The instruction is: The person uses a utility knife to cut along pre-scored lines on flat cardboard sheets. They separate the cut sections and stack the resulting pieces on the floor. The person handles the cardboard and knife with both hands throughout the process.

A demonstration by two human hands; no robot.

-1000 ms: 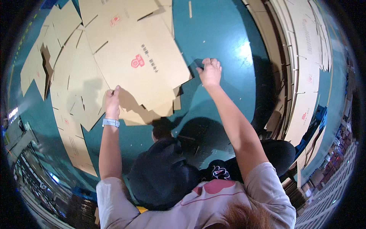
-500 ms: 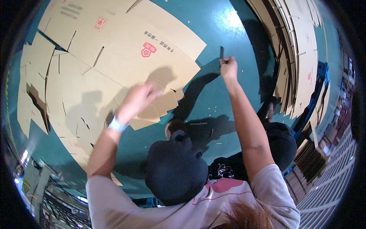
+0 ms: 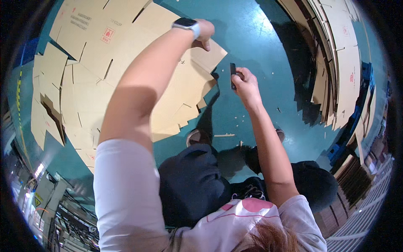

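Note:
My left hand (image 3: 204,33), with a watch (image 3: 186,25) on its wrist, is at the far right edge of a printed tan cardboard sheet (image 3: 138,54). The thumb points down over the sheet and the other fingers bend at its edge, partly hidden. My right hand (image 3: 246,86) is closed around a short dark flat tool (image 3: 233,75), held upright just right of the sheet's corner. The tool's exact kind does not show. Slots cut the sheet, which lies on other layers of cardboard (image 3: 172,130) with stepped edges.
A tall stack of cardboard sheets (image 3: 342,63) stands on the right, beside a blue pallet (image 3: 365,84). Small scraps and a pale strip (image 3: 224,135) lie on the green floor (image 3: 256,126) near my shoes. Machinery (image 3: 54,201) is at lower left.
My left hand has reached forward and right, from over the middle of the sheet to its far right edge. My right hand has come slightly nearer and left, still holding the dark tool.

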